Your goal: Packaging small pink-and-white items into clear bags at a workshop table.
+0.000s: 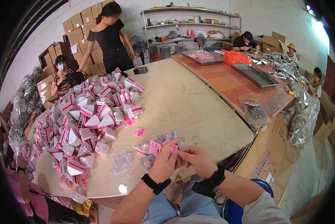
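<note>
Close together at the table's near edge, my left hand [165, 164] and my right hand [200, 161] meet with their fingertips pinched. A bit of a pink tag shows at the left fingers; what the right fingers pinch is too small to make out. Just beyond the hands lie several glittery wedge-shaped pieces [148, 161] and a pink printed card [155, 148]. Left of my hands is a loose tangle of thin, pale string loops [122, 163]. Another pink card [139, 132] lies flat farther up the table.
A large heap of pink-and-white wedge-shaped pieces [100, 121] covers the left of the wooden table [197, 112]. A round white item [123, 189] lies near the front edge. Metal trays [255, 76] and a bag of small metal parts [254, 108] sit at right. Several people work around.
</note>
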A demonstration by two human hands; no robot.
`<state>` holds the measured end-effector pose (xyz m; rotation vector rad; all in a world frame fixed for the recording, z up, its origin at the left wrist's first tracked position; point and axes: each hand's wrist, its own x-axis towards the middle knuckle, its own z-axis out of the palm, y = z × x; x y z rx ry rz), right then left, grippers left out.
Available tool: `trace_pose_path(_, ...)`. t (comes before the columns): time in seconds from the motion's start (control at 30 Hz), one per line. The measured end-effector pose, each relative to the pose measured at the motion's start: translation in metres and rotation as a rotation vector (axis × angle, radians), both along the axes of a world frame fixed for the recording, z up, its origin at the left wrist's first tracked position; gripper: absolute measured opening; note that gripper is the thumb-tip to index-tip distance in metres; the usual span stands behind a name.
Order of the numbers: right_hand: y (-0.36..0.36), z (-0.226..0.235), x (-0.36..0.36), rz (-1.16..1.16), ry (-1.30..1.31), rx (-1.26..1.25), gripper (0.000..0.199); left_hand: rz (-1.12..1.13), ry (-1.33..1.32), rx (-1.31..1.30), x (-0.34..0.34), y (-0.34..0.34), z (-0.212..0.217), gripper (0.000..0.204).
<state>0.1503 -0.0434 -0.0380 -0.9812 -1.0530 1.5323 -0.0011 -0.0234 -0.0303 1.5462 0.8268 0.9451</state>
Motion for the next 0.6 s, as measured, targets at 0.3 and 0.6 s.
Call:
trace_pose_path(0.3,-0.0008,-0.0006,-0.0017,-0.026,0.018,0.037,0.014,0.006,-0.054,-0.012,0.0009,-0.0015,-0.0009,0.033)
trace_pose_path(0.6,0.0001,-0.0034,-0.0041,-0.050,0.022,0.018,0.014,-0.030,-0.032,-0.038,-0.0027,-0.0006,-0.0043,0.033)
